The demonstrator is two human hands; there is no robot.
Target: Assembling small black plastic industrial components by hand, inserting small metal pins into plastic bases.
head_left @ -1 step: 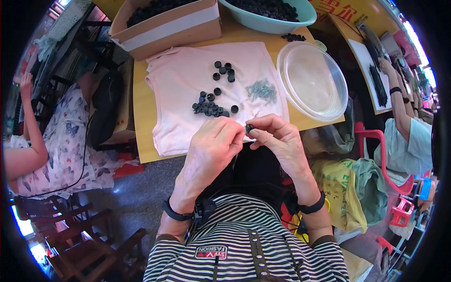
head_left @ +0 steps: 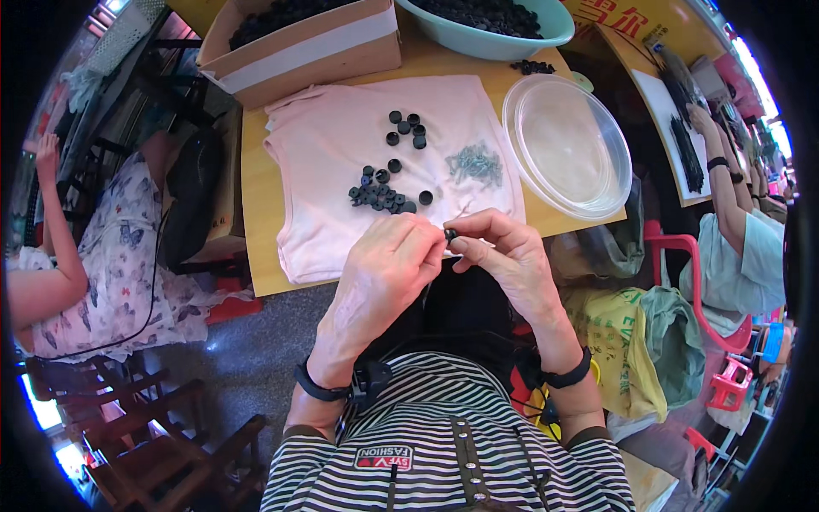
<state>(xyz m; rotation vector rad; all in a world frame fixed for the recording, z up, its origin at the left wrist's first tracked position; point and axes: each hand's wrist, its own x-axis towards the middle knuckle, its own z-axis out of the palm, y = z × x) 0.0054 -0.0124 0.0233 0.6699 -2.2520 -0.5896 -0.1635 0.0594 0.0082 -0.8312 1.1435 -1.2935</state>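
Both hands meet at the near edge of a pink cloth spread on a wooden table. My left hand and my right hand pinch one small black round part between their fingertips. Just beyond them on the cloth lies a cluster of several black round parts. A smaller group of black parts sits farther back. To the right of them is a little pile of grey screws. Each wrist wears a dark band.
A clear plastic bowl rests at the table's right. A teal basin and a cardboard box of black parts stand at the back. A person in floral clothes sits left, another person right by a red chair.
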